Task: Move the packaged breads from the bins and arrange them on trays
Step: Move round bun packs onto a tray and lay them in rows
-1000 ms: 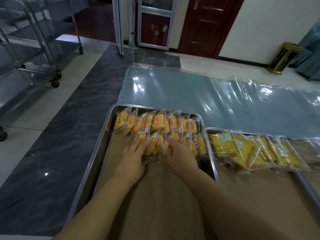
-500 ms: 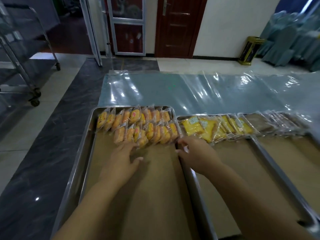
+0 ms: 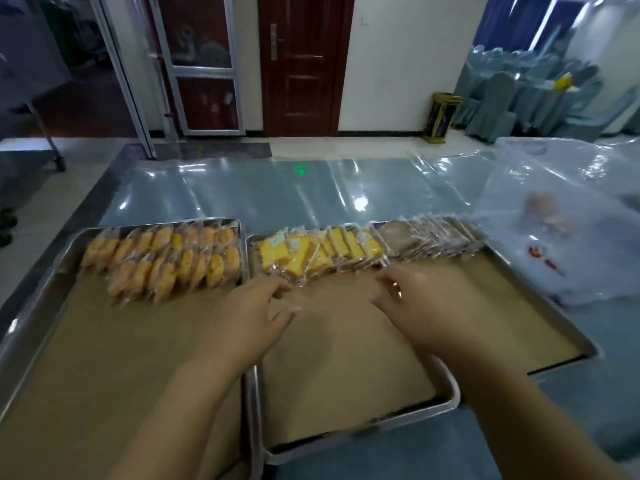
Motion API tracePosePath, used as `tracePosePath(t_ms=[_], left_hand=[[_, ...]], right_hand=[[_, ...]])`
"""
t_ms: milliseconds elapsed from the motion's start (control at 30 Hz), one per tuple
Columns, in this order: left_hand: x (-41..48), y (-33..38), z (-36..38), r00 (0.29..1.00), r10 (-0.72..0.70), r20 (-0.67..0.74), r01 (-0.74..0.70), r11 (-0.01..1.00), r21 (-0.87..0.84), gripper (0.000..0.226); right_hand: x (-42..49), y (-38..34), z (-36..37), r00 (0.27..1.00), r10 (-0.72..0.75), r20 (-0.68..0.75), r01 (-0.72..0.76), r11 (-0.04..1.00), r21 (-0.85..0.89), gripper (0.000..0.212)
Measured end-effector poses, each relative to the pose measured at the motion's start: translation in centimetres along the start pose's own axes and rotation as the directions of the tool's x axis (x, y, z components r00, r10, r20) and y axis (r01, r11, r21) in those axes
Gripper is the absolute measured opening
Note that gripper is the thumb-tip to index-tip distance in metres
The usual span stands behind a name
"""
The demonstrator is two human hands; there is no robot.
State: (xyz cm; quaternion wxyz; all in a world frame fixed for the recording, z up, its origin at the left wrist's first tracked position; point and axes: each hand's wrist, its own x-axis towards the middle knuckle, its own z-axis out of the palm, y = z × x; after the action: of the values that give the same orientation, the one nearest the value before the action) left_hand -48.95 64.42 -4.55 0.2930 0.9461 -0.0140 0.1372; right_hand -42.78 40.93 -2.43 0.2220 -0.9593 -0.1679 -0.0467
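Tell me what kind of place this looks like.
Probably a banquet hall's catering prep area: grey-blue fabric-covered banquet chairs at back right, and paper-lined rectangular steel trays holding plastic-wrapped orange breads.

1. Left hand (image 3: 252, 317) reaches forward, palm down, fingers loosely spread, thumb splayed out, empty.
2. Right hand (image 3: 426, 299) extends alongside it, palm down, fingers slightly bent, empty.
3. Both forearms are bare.

No legible text; red print on plastic bag (image 3: 554, 233) blurred.

Left hand (image 3: 249, 315), right hand (image 3: 427, 301) shifted from round breads (image 3: 166, 261) to middle tray (image 3: 346, 372), near yellow slices (image 3: 311, 252).
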Motion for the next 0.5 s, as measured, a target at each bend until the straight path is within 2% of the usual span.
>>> tracePosePath(t_ms=[300,500], left_hand=[[1.5,15.8,8.9,0.993,0.113,0.031,-0.113,0.994,0.009,0.026],[4.8,22.5,12.9,0.979,0.188,0.073,-0.193,0.979,0.060,0.031]], right_hand=[[-5.4,14.3,-10.3,0.998,0.007,-0.069,-0.013,0.996,-0.089,0.033],[-5.4,21.9,-15.5,0.995,0.050,-0.092,-0.061,0.991,-0.122,0.032]])
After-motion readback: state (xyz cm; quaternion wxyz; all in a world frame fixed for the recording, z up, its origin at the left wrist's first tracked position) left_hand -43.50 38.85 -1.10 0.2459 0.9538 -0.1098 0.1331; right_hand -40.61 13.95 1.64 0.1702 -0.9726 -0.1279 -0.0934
